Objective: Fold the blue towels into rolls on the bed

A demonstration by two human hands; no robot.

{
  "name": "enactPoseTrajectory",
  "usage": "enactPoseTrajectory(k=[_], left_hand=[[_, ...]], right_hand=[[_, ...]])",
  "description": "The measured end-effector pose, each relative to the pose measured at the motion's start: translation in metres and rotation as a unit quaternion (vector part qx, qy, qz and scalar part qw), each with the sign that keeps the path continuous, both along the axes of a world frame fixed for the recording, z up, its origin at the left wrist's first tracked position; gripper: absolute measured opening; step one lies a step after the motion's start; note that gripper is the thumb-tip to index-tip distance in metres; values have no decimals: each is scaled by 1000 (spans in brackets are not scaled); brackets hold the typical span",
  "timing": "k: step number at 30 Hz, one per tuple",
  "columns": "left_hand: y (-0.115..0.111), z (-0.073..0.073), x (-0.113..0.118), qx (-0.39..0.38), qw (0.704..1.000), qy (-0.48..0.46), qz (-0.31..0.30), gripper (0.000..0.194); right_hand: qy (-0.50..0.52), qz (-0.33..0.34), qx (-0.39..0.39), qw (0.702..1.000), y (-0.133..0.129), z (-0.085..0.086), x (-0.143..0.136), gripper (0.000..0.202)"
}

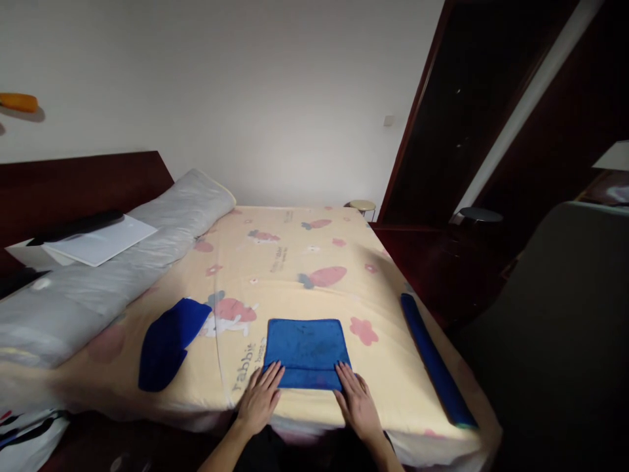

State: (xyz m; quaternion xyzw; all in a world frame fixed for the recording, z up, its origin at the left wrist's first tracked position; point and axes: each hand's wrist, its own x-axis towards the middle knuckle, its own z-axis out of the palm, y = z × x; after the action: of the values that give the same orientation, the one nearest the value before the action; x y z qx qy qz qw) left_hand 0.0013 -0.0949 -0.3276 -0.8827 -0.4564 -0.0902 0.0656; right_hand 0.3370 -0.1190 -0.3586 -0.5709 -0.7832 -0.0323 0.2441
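Note:
A blue cloth (307, 344) lies flat on the patterned bed sheet (289, 295) near the bed's front edge, with a crease or folded edge running across its lower part. My left hand (260, 398) rests palm down with its fingertips on the cloth's lower left corner. On the lower right corner lie the fingertips of my right hand (358, 401). Both hands have their fingers stretched out and grip nothing. Left of the cloth is a darker blue piece of fabric (170, 341), irregular in outline. A long, narrow blue roll or folded strip (435, 360) lies along the bed's right edge.
A grey rolled quilt (113, 262) lies along the headboard (83, 183), with a white sheet or board (101, 239) on it. Two stools (362, 206) stand beyond the bed. A dark chair back or similar shape (560, 314) is at the right.

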Motion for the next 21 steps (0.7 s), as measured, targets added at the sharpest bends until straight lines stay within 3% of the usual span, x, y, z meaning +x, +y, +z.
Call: enactPoseTrajectory(k=[3, 7, 11, 14, 19, 21], left_hand=[[0, -12, 8, 29, 999, 18, 25, 64], [-3, -28, 31, 18, 998, 14, 60, 65], [3, -21, 37, -43, 996, -2, 78, 57], [14, 0, 39, -83, 993, 1, 86, 55], [30, 35, 43, -192, 973, 1, 129, 55], [31, 41, 46, -226, 964, 5, 138, 56]], right_hand=[[-7, -46, 2, 999, -8, -7, 6, 60], [-6, -62, 25, 998, -20, -22, -15, 63], [-9, -58, 3, 998, -20, -32, -27, 60], [-7, -71, -44, 996, -7, -12, -25, 59], [-12, -57, -170, 984, 23, 54, -23, 44], [-20, -53, -210, 976, 29, 70, -29, 40]])
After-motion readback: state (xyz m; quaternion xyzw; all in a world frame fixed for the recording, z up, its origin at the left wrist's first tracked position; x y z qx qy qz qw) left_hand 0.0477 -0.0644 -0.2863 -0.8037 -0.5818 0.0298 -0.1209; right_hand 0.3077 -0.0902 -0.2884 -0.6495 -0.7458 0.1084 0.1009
